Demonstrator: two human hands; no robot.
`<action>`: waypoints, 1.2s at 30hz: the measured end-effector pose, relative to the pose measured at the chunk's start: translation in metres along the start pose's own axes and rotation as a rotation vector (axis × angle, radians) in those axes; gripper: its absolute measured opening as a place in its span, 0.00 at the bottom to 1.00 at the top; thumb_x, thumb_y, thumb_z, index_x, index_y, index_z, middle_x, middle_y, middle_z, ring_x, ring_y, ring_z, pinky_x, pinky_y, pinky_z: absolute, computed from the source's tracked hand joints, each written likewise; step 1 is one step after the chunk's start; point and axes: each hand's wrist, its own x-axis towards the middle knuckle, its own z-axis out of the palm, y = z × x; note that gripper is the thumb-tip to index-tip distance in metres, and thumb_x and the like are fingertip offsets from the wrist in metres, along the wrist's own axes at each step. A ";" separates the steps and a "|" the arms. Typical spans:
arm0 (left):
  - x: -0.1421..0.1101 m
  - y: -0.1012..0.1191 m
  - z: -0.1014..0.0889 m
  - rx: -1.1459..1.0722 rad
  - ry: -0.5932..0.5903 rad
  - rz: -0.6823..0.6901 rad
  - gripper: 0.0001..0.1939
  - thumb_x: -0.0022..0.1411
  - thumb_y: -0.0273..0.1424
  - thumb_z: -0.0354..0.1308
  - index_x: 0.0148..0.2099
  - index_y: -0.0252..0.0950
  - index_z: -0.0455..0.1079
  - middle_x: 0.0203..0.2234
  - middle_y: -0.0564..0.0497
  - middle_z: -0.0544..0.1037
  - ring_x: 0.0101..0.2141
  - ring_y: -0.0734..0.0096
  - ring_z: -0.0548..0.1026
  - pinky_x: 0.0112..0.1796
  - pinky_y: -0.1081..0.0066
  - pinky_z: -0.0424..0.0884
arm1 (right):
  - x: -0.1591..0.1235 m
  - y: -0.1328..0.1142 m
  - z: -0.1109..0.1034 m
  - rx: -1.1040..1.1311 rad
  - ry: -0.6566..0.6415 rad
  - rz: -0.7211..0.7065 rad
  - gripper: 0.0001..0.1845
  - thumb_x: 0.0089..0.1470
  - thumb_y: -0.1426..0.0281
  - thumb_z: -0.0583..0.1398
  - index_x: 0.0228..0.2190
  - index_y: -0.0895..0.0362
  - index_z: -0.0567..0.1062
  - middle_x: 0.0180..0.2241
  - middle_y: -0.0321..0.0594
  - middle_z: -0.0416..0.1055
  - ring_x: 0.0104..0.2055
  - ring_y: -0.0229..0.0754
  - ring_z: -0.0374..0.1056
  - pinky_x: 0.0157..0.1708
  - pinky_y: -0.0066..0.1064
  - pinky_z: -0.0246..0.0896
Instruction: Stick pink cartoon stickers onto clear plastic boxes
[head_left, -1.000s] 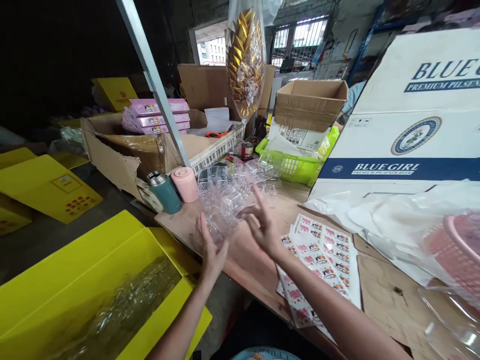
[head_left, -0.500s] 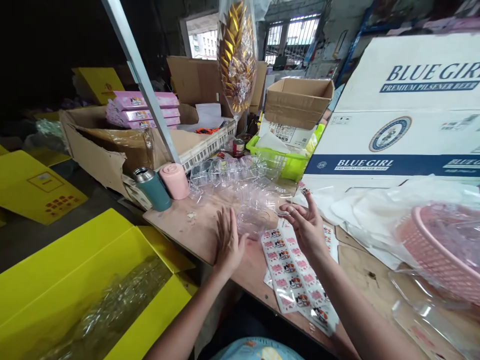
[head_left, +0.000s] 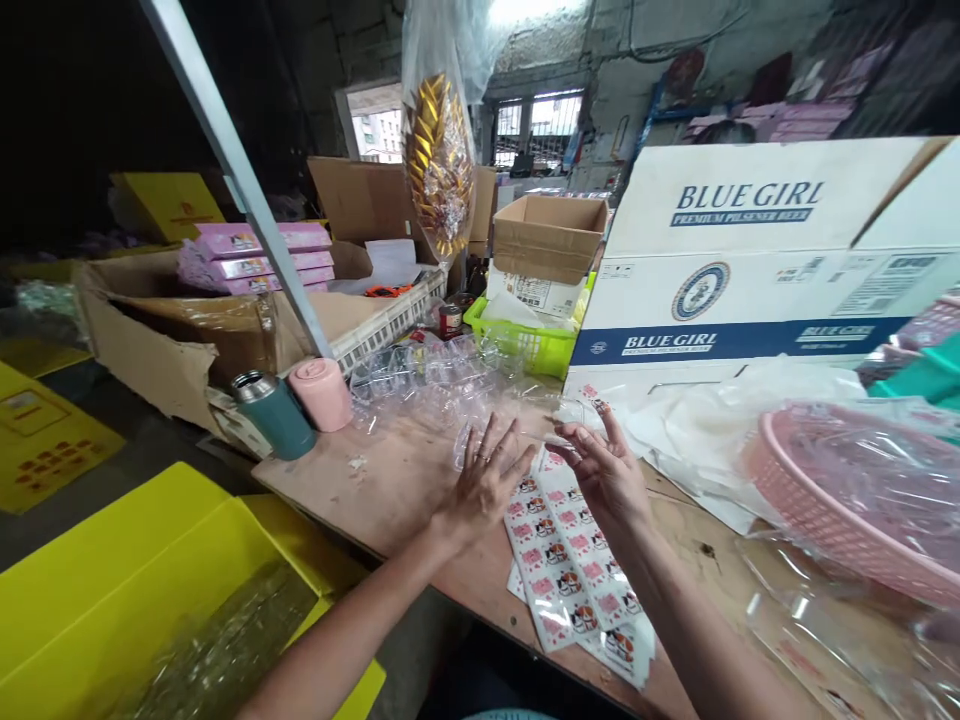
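Observation:
My left hand (head_left: 484, 485) is open over the table, fingers spread, beside the clear plastic pieces (head_left: 427, 385); nothing shows in its grasp. My right hand (head_left: 604, 470) is closed, with thumb and fingers bent together. At its raised fingertip is a small sticker (head_left: 600, 406) with pink and cat-like print. A thin clear edge runs by its thumb, and whether the fingers touch it I cannot tell. Under and between my hands lie overlapping sticker sheets (head_left: 566, 560) printed with cats and pink motifs.
A green flask (head_left: 274, 418) and a pink cup (head_left: 322, 393) stand at left, above a yellow box (head_left: 127, 570). Behind are a lime basket (head_left: 536, 345) and a white beer carton (head_left: 690, 260). At right sits a pink basket (head_left: 810, 495) of clear plastic.
My left hand has lifted from beside the clear plastic and moved right, toward my right hand, fingers now spread. The right hand keeps its bent-finger pose. The view has turned somewhat to the right.

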 end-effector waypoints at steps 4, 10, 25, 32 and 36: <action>0.006 0.037 -0.011 -0.912 0.148 -0.417 0.23 0.62 0.30 0.62 0.60 0.41 0.70 0.57 0.42 0.71 0.58 0.56 0.69 0.58 0.57 0.65 | -0.020 -0.023 0.000 0.204 0.116 0.155 0.26 0.46 0.83 0.67 0.44 0.54 0.69 0.35 0.35 0.79 0.41 0.40 0.78 0.41 0.37 0.78; 0.023 0.061 -0.015 -1.965 0.065 -0.659 0.19 0.52 0.38 0.72 0.46 0.38 0.78 0.46 0.48 0.79 0.50 0.64 0.75 0.57 0.65 0.63 | -0.050 -0.042 0.003 0.326 0.281 0.353 0.23 0.50 0.87 0.60 0.46 0.55 0.68 0.34 0.35 0.79 0.31 0.36 0.78 0.26 0.23 0.77; 0.011 0.097 -0.018 -1.906 -0.015 -0.878 0.13 0.60 0.27 0.64 0.48 0.37 0.78 0.47 0.46 0.82 0.51 0.60 0.78 0.56 0.61 0.70 | -0.134 -0.073 -0.043 -0.062 -0.196 0.476 0.47 0.55 0.55 0.65 0.68 0.41 0.47 0.20 0.24 0.66 0.10 0.26 0.47 0.16 0.33 0.71; 0.002 0.115 -0.007 -1.846 -0.003 -0.962 0.09 0.55 0.25 0.68 0.41 0.37 0.79 0.39 0.51 0.84 0.40 0.69 0.81 0.49 0.64 0.76 | -0.158 -0.059 -0.056 0.193 -0.253 0.627 0.41 0.59 0.59 0.63 0.67 0.42 0.50 0.19 0.24 0.67 0.10 0.24 0.47 0.17 0.27 0.69; 0.001 0.118 -0.005 -1.835 -0.018 -0.968 0.09 0.54 0.25 0.69 0.40 0.37 0.80 0.37 0.51 0.84 0.39 0.70 0.81 0.49 0.66 0.76 | -0.161 -0.057 -0.061 0.206 -0.239 0.634 0.40 0.59 0.59 0.63 0.66 0.43 0.52 0.19 0.24 0.67 0.10 0.24 0.47 0.18 0.28 0.70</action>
